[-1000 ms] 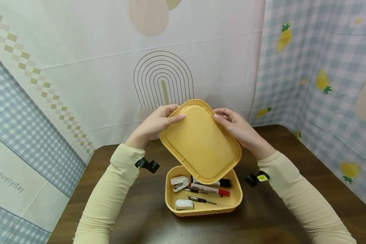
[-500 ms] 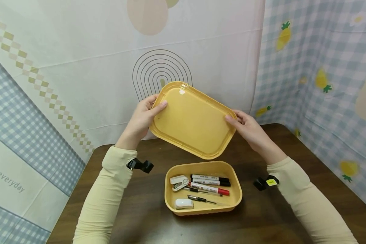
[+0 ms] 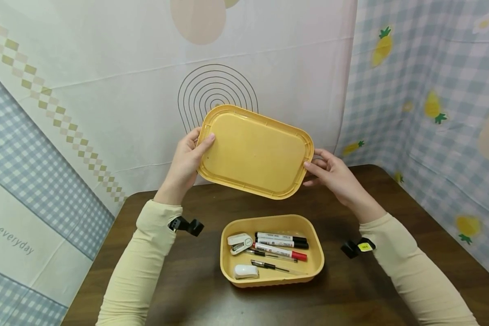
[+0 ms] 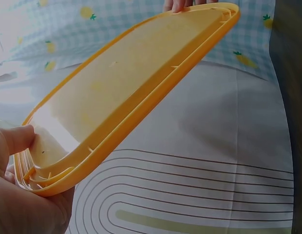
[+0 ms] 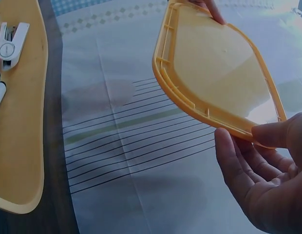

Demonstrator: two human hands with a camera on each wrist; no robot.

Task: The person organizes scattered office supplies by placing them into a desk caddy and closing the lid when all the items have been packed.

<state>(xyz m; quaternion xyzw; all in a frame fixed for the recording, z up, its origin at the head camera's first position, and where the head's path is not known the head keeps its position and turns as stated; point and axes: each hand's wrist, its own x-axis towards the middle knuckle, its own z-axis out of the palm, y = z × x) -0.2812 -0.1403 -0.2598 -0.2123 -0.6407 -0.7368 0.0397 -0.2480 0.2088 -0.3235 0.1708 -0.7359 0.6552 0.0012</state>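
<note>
A yellow rectangular lid (image 3: pixel 254 151) with rounded corners is held up above the table, its ridged inner side toward the head camera. My left hand (image 3: pixel 186 158) grips its left short side, thumb on the inner face and fingers behind. At the other short side my right hand (image 3: pixel 336 174) pinches the rim between thumb and fingers, as the right wrist view also shows. Below the lid stands the matching yellow box (image 3: pixel 318 253), uncovered. In it lie a white stapler (image 3: pixel 239 243), a small white rounded object (image 3: pixel 246 271), a red-capped marker (image 3: pixel 279 251), black-capped markers (image 3: pixel 281 240) and black pens (image 3: pixel 265 265).
The box stands on a dark brown wooden table (image 3: pixel 187 280). Behind the table hangs a pale printed cloth (image 3: pixel 138 90), and a blue checked cloth (image 3: pixel 415 149) hangs on the right. Each wrist wears a black camera mount (image 3: pixel 186 225).
The lid has turned from steeply tilted to nearly level and risen away from the box, uncovering all its contents. My hands have spread apart to its short sides, the right hand moving rightward.
</note>
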